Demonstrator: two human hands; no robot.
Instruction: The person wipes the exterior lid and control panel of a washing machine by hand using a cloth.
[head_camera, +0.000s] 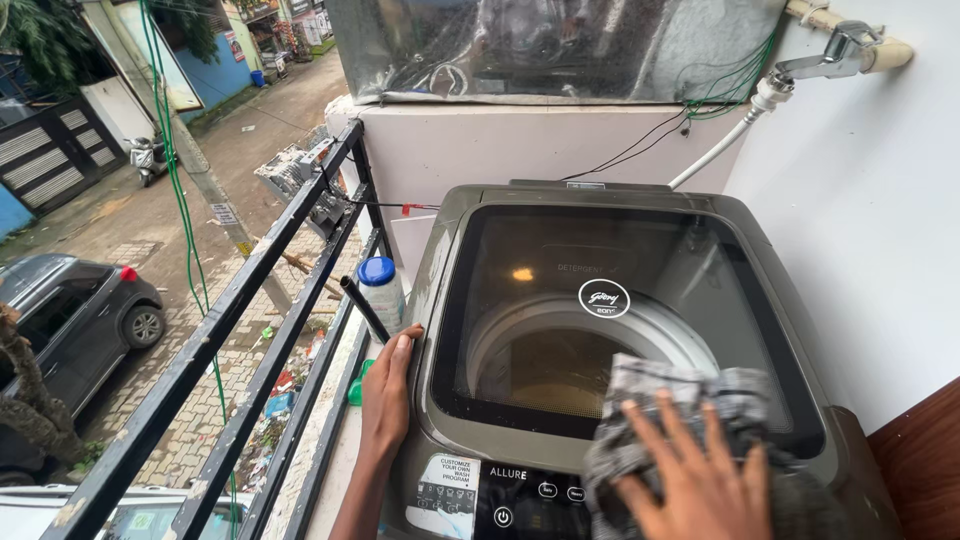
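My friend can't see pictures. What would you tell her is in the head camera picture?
A person's right hand presses a grey checked cloth on the dark glass lid of a top-loading washing machine, while the left hand rests on its left edge. The machine stands on a balcony beside a black railing, with a blue-capped white bottle beside it and a street below.

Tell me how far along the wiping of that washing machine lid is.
Done: cannot tell how much; the glass lid shows no clear wiped patch. In hand: the right hand presses a grey checked cloth on the lid's near right corner, while the left hand rests on the machine's left edge. Left: apparently the far glass and the control panel.
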